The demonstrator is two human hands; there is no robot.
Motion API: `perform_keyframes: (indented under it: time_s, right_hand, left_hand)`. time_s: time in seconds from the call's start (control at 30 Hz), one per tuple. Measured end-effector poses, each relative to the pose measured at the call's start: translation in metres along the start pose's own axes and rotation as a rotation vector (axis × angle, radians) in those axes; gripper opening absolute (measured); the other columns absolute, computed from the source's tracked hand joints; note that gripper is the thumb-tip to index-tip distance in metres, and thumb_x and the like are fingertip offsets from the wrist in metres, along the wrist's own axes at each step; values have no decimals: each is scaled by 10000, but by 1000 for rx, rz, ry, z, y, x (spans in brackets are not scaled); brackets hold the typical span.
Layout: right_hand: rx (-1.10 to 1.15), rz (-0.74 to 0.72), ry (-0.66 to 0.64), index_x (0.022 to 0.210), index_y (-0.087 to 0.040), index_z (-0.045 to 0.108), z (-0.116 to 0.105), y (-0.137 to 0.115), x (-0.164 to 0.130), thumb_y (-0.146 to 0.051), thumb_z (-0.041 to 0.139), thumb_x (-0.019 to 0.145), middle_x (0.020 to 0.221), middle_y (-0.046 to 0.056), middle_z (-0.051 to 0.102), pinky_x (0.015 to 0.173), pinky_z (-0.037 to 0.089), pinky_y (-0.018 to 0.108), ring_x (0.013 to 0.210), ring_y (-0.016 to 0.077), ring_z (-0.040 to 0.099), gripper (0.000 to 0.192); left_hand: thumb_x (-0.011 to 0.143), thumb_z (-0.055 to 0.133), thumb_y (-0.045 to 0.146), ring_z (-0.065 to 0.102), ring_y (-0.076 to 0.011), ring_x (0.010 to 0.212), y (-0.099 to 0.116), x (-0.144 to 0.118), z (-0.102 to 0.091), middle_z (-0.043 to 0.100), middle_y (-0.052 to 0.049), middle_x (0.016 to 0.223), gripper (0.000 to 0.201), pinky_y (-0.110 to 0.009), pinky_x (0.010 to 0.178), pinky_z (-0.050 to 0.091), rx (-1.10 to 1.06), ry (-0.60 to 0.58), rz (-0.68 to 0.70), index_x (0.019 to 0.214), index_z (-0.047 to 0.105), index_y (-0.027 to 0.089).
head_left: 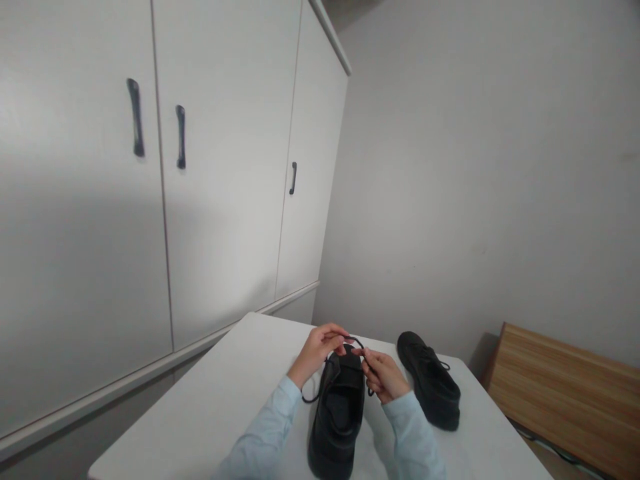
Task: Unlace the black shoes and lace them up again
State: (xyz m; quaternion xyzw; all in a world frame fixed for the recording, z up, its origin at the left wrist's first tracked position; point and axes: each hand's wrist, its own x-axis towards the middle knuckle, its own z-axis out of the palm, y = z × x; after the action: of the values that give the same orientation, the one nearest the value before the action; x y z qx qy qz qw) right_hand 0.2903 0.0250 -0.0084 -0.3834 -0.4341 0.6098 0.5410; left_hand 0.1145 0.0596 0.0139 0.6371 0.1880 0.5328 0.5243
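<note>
1. Nearest us lies the near shoe, black, heel toward us and toe pointing away, flat on the white table between our two pale blue sleeves.
2. Our left hand sits just past the shoe's left edge, fingers curled and pinched on the black lace above the toe end.
3. Our right hand is close on the other side, thumb and forefinger closed on the same lace; the two hands nearly touch over the shoe's front.
4. A loose loop of lace hangs off the shoe's left side, near the left wrist.
5. We cannot tell how the lace runs between the fingers; it is too small.
6. The second shoe, also black and laced, rests on the table just right of our right hand, apart from it.
7. Beyond the table's far left stands a white cabinet with dark handles.
8. At the right, lower than the table, shows a wooden board against the grey wall.
</note>
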Motion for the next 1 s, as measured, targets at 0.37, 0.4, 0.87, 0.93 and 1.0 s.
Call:
perform_keyframes:
  time_s: [0.37,0.4,0.87,0.93,1.0]
  right_hand:
    - [111,-285,183,695,-178,537,-8,1,7,-431,738,631,487,-96,464,296,122,142,294,-5,214,329]
    - [50,-313,190,707,-177,543,-6,0,6,-438,717,655,477,-96,457,306,127,148,297,1,219,318]
    - [-690,-473,20,654,-171,621,29,-2,-10,-424,589,772,512,-31,495,504,323,227,501,116,436,281]
    - [-661,-468,27,694,-172,640,26,-3,-9,-423,592,775,510,-29,505,510,337,232,495,118,450,268]
    - [-586,-459,60,774,-169,652,22,-4,-8,-438,595,772,501,-31,504,497,341,229,484,116,453,276]
  left_hand:
    - [742,622,352,514,-99,573,-6,-1,-21,614,-12,660,230,-207,562,386,216,-201,-147,778,631,126]
    - [735,626,349,537,-113,613,-7,-1,-21,620,-17,673,226,-220,604,405,264,-238,-153,759,640,125]
    - [742,623,414,612,-189,771,-9,0,12,691,-78,828,307,-265,693,455,321,43,-2,851,692,135]
    - [739,628,401,617,-189,748,-12,1,12,695,-81,794,286,-270,695,459,280,94,0,802,696,131]
    - [736,632,397,627,-191,746,-14,2,11,702,-90,808,282,-278,710,468,221,136,-20,792,694,128]
